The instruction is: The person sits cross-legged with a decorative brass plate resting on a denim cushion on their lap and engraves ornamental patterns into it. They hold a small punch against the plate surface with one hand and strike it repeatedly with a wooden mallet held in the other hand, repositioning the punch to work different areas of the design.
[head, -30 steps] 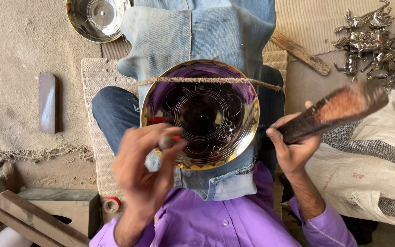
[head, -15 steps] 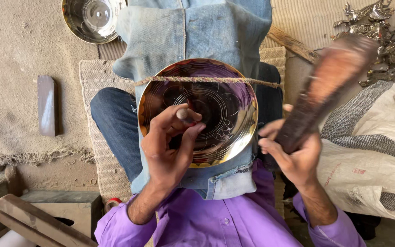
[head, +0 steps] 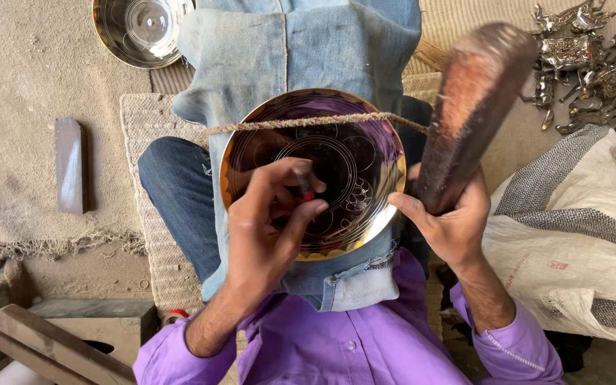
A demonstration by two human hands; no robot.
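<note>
the round, shiny brass plate with engraved circles (head: 336, 164) is resting on denim cloth in the person's lap, held by a rough twine cord (head: 308, 122) crossing its upper part. the left hand (head: 269, 228) is lying over the plate's lower left, fingers pinched closed on a small dark engraving tool (head: 304, 184) whose tip is pointing down at the plate's centre. the right hand (head: 450, 221) is just right of the plate's rim, gripping a long brown wooden mallet (head: 472, 114) that is standing nearly upright, its long axis leaning away from the plate. compared with half a second ago, the mallet is standing steeper and the left hand is sitting lower on the plate.
</note>
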